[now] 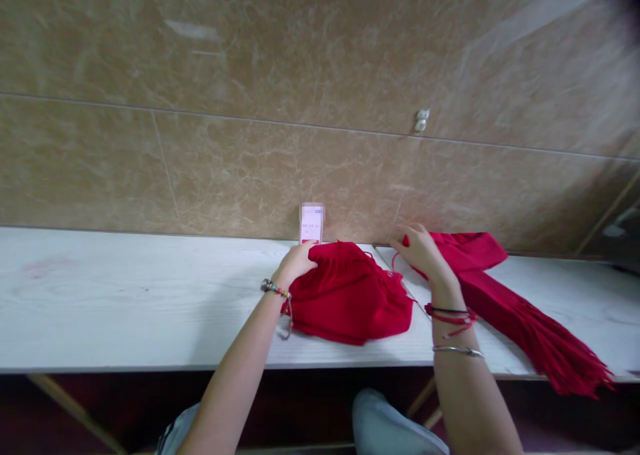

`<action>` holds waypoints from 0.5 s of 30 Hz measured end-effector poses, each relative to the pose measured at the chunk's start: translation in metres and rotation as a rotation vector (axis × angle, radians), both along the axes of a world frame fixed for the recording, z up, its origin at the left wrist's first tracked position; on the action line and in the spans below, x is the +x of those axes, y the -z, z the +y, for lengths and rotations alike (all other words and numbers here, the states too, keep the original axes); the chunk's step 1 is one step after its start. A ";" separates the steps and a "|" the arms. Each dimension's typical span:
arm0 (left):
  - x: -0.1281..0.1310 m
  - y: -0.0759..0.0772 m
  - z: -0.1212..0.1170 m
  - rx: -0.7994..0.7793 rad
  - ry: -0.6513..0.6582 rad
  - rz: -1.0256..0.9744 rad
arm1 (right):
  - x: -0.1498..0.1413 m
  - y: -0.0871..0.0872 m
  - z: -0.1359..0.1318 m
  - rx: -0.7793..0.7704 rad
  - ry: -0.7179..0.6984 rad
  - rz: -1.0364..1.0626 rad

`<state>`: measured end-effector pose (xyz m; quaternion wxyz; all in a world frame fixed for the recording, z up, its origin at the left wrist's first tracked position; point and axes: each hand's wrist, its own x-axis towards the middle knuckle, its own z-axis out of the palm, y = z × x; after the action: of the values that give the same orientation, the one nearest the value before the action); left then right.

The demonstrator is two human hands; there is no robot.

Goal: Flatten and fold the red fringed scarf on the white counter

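Red cloth bunched mid-table, covering the lower end of the phone! Left hand half-curled at the cloth's edge, fingertips obscured, grip impossible to confirm. Right hand, blurred, bends loosely beside the fringed scarf; its hold can't be told. Both arms stretch forward, cut off below.

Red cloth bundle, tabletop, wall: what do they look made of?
Red cloth bundle: soft matte textile, knit or woven unclear; it slumps in folds, with loose strands at its edge.
White tabletop: probably wood or wood-look board, pale finish; faint grain lines.
Wall: glossy tile, stone or marble-look ceramic; pale veining, straight joints, light reflections.
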<state>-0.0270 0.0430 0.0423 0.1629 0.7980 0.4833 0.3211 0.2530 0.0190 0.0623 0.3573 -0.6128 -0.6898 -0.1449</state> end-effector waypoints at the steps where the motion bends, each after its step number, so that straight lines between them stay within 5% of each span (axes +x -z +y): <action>1: 0.002 -0.002 0.001 0.048 -0.038 -0.044 | -0.018 -0.002 -0.002 -0.022 -0.144 -0.051; 4: 0.003 -0.016 0.000 0.173 -0.054 -0.163 | -0.069 -0.002 -0.006 -0.132 -0.380 -0.155; 8: 0.010 -0.027 -0.018 0.208 -0.156 -0.130 | -0.092 0.000 -0.001 -0.223 -0.280 -0.109; 10: 0.018 -0.020 -0.032 0.177 -0.214 -0.034 | -0.084 -0.002 0.004 -0.160 -0.203 -0.006; 15: 0.030 0.023 -0.050 0.051 -0.089 0.125 | -0.047 -0.004 0.010 -0.068 -0.086 0.096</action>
<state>0.0033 -0.0066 0.0194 0.0977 0.7981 0.5192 0.2897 0.2063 0.0290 0.0664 0.3748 -0.6008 -0.7020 -0.0761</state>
